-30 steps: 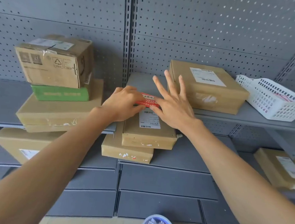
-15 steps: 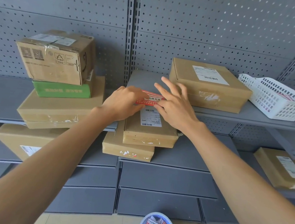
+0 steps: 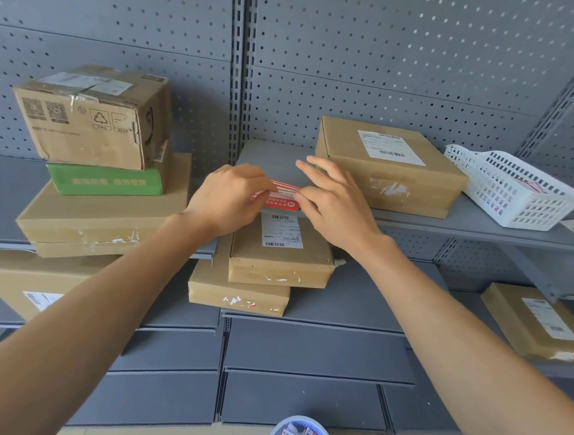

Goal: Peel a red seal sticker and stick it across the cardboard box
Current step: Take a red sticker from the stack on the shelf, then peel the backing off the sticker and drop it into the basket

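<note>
Left hand [image 3: 229,197]: fingers curled, pinching left end of red seal sticker [image 3: 279,199]. Sticker held between both hands, above far edge of cardboard box [image 3: 281,251], topmost of two-box stack on shelf [image 3: 358,302]. Right hand [image 3: 334,204]: thumb and forefinger pinching right end, other fingers spread.

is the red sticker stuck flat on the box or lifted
Lifted. The red seal sticker sits pinched between the left hand and right hand, above the cardboard box.
</note>
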Demonstrator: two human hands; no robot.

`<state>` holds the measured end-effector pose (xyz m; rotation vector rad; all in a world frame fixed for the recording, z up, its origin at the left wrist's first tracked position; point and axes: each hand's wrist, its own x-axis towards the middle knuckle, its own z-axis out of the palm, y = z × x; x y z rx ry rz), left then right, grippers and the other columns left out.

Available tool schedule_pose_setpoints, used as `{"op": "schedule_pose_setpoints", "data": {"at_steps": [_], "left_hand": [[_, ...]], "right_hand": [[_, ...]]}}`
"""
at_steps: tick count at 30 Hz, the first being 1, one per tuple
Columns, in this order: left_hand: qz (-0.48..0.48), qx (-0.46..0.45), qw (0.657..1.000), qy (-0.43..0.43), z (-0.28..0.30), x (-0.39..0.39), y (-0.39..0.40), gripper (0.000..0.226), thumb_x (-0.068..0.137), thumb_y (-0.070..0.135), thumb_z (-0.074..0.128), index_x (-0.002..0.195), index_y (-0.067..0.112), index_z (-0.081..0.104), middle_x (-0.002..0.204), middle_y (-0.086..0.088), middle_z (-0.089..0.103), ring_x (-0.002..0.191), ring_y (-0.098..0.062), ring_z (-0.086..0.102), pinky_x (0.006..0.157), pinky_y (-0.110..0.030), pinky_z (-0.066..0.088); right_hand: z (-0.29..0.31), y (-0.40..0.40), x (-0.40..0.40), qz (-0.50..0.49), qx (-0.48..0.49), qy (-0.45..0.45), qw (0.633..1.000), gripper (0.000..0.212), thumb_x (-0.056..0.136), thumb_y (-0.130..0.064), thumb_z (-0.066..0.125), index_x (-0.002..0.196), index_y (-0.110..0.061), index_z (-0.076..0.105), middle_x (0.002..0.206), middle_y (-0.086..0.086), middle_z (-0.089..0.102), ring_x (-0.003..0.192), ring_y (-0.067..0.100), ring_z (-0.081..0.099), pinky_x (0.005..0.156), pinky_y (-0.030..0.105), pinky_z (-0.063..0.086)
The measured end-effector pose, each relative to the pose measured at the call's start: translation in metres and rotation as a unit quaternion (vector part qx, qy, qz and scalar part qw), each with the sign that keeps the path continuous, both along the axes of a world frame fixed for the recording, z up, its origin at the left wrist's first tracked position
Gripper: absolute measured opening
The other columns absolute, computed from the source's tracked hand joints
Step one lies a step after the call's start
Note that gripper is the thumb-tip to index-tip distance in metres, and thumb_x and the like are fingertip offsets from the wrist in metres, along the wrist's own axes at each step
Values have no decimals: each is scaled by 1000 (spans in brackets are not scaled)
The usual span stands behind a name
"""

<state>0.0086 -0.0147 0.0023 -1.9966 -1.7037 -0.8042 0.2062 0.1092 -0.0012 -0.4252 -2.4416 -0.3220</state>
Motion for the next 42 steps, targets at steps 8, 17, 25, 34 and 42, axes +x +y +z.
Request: {"op": "schedule_pose_setpoints", "data": {"at_steps": [8, 17, 25, 34, 42], "left_hand": [[37, 147, 988, -38, 20, 12, 18, 7, 93, 11, 71, 96, 10, 77, 95, -7, 72, 91, -30, 60, 69, -45, 49], [4, 257, 966, -17, 44, 56, 58, 8, 93, 16, 75, 93, 9, 77, 104, -9, 71, 96, -37, 59, 69, -50, 46], [0, 252, 963, -95, 60, 102, 100, 31, 93, 22, 73, 125, 20, 71, 135, -11, 60, 121, -35, 51, 87, -51, 46], [-21, 72, 815, -575, 95, 165, 126, 39, 100, 46, 59, 131, 22, 61, 109, 12, 70, 107, -3, 65, 94, -29, 46], [-47, 56, 754, -652, 102, 188, 151, 24, 96, 29, 70, 75, 18, 66, 73, 8, 73, 76, -11, 68, 82, -28, 43]], "right_hand": [[27, -12, 19, -44, -291, 154, 943, 36, 103, -39, 55, 126, -14, 67, 125, 0, 72, 90, -11, 59, 86, 17, 48], [54, -2, 49, -5, -505, 298, 810, 26, 105, -22, 53, 93, -12, 74, 90, -1, 80, 84, 1, 72, 68, 11, 47], [85, 24, 90, -8, -536, 362, 763, 23, 107, -22, 49, 95, -21, 70, 93, -2, 80, 93, 13, 75, 63, 21, 49], [93, 63, 128, -3, -497, 394, 773, 26, 107, -23, 50, 100, -8, 71, 90, -2, 80, 89, 17, 76, 70, 30, 52], [95, 82, 145, 33, -518, 391, 760, 22, 106, -20, 53, 105, -7, 70, 95, 3, 80, 85, 22, 77, 69, 32, 53]]}}
